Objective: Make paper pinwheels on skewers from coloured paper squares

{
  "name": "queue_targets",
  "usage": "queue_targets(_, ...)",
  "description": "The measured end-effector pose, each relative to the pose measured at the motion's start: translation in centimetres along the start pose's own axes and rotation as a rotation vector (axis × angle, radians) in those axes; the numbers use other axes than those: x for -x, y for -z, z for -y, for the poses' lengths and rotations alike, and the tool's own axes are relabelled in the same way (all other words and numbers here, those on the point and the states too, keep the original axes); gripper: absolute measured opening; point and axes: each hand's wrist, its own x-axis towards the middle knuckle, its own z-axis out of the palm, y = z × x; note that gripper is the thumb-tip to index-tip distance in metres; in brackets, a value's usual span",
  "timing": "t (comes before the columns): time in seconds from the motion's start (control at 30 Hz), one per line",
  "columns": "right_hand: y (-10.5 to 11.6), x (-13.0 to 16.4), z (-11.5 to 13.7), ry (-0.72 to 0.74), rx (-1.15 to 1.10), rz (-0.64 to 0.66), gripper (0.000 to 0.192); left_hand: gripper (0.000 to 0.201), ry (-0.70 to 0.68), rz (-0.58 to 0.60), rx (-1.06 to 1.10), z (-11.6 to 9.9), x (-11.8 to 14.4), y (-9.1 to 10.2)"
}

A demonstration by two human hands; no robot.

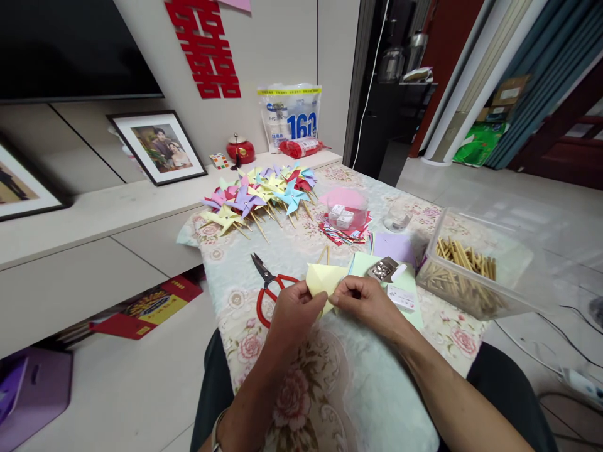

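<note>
My left hand and my right hand both pinch a folded yellow paper piece over the flowered tablecloth. A thin wooden stick pokes up behind the paper. Red-handled scissors lie just left of my left hand. A small box of metal pins sits on light green and purple paper sheets right of my right hand.
A pile of finished coloured paper pinwheels lies at the table's far end. A clear plastic box of wooden sticks stands at the right. A pink-lidded round container sits mid-table. A low white cabinet with framed photos runs along the left.
</note>
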Motion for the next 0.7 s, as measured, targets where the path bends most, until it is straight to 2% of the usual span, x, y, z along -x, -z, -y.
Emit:
queue_targets(0.13,0.4,0.1,-0.1,0.019,-0.018,0.002,0.034,0.018,0.015,0.003,-0.032,-0.1,0.1,0.4)
queue_targets(0.23,1.1,0.2,-0.1,0.122,-0.088,-0.127,0.035,0.016,0.076,0.032,-0.047,-0.9,0.2,1.2)
queue_targets(0.3,1.5,0.3,0.0,0.222,-0.151,-0.263,0.029,0.020,0.126,0.124,-0.063,-1.8,0.2,2.0)
queue_targets(0.37,1.7,0.3,0.0,0.295,-0.194,-0.328,0.026,0.020,0.163,0.247,-0.104,-2.7,0.1,2.7)
queue_targets(0.43,1.7,0.3,0.0,0.294,-0.252,-0.267,0.042,0.015,0.179,0.354,-0.162,-3.6,0.0,3.3)
queue_targets(0.6,0.7,0.3,-0.2,0.103,-0.502,0.126,0.079,0.005,0.197,0.535,-0.276,-5.0,-0.9,3.6)
queue_targets(0.7,0.2,0.5,0.0,0.045,-0.559,0.224,0.090,0.005,0.166,0.583,-0.392,-5.1,-1.6,3.4)
